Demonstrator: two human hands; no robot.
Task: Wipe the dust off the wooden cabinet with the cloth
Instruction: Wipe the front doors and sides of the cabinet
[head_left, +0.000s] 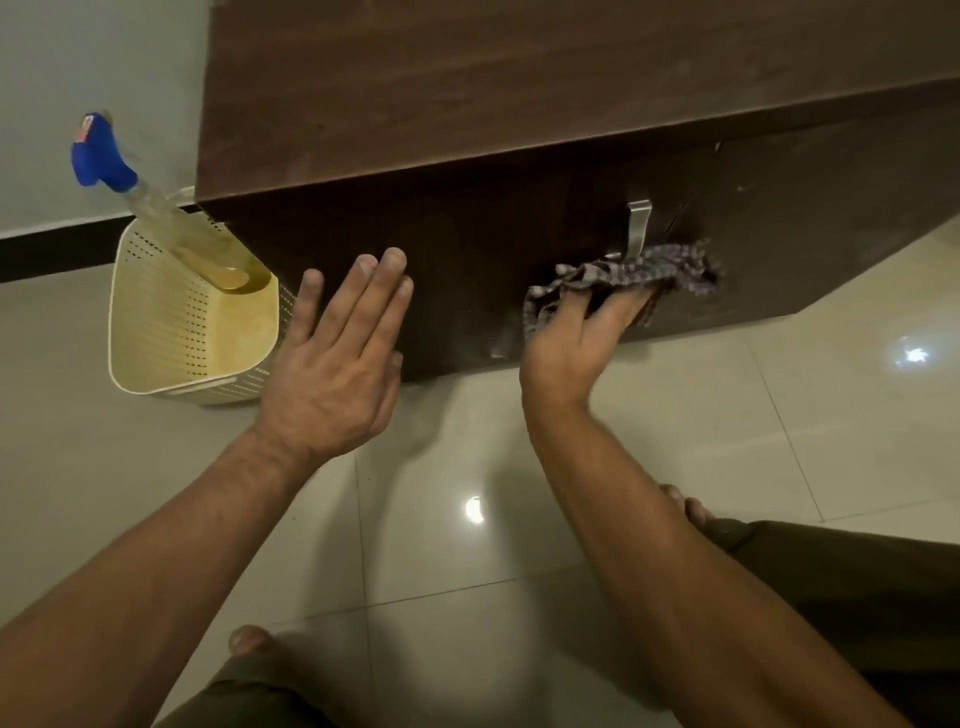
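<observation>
Against the dark front of a low cabinet (467, 270), the fingers of the right hand (574, 343) are bunched into a checked cloth (623, 278) and press it to the wood just below a metal handle (638, 228). The cloth is crumpled, its far end trailing right of the handle. The left hand (332, 364) is spread flat and empty, fingers straight and close together, their tips at the cabinet's front near its left corner; whether they touch the wood cannot be told.

Left of that corner, a cream perforated basket (156, 332) stands on the floor (467, 545), just beside the cabinet's side. A clear spray bottle (156, 208) with a blue trigger head leans in it, its base in the far corner and its head jutting out over the rim toward the wall (78, 62). The rest of the basket holds nothing.

The cabinet's top runs back to the frame's upper edge, its front lip overhanging the panel. Glossy tile lies open below the cabinet and to its right; the person's knees and toes sit at the frame's bottom.
</observation>
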